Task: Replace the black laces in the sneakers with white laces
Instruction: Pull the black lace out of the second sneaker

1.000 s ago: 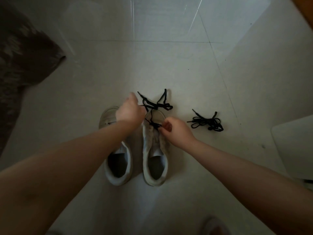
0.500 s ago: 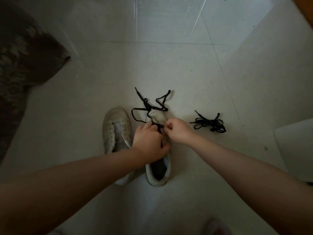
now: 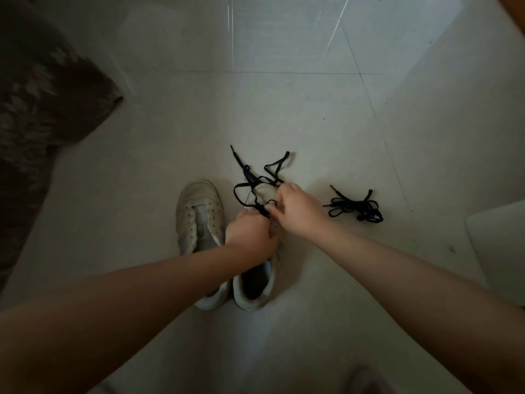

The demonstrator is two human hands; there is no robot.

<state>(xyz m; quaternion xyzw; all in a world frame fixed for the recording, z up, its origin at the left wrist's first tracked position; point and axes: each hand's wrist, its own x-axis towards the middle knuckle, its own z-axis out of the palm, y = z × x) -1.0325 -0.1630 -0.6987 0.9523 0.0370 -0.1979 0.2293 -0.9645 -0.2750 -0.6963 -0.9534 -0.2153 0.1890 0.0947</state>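
Two white sneakers stand side by side on the tiled floor. The left sneaker has bare eyelets and no lace. A black lace still runs through the front of the right sneaker, its loose ends trailing past the toe. My left hand grips the right sneaker over its tongue. Just above it, my right hand pinches the black lace near the front eyelets. A second black lace lies bunched on the floor to the right.
A dark patterned rug covers the floor at the left. A pale flat object sits at the right edge. Part of a foot shows at the bottom.
My left hand came down from the lace ends at the toe onto the right sneaker's tongue. My right hand moved slightly forward along the lace.
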